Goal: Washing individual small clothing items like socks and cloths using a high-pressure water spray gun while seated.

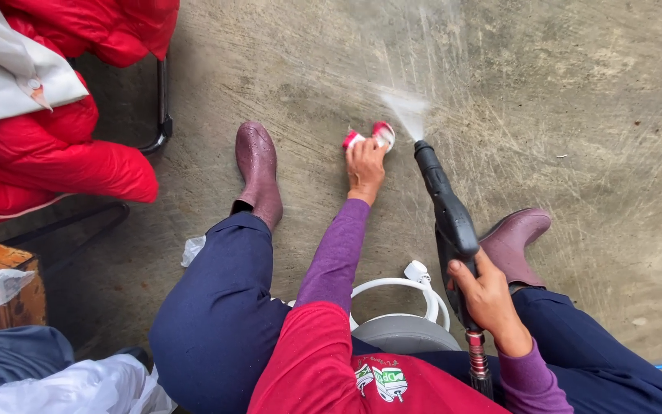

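We hold a black spray gun [446, 207] in our right hand [488, 295], fingers wrapped tight around its grip near the base, where a ribbed metal fitting [476, 359] joins it. Its long axis runs from our right knee up and slightly left across the view, with the nozzle at the far end pointing away from us, towards the small item ahead. A fan of water [408, 107] leaves the tip and spreads up over the wet concrete floor [576, 115].

Our left hand [365, 165] reaches out to the floor and closes over a small red and white object [371, 136], pinning it just left of the nozzle tip; we cannot tell its exact kind or which way it faces. It lies between our two maroon rubber boots [258, 169], well in front of us.

By our lap sits a grey round container [404, 333] with a white hose [423, 287] looped above its rim; its contents are hidden. A red padded jacket [63, 153] lies on a chair at the left.
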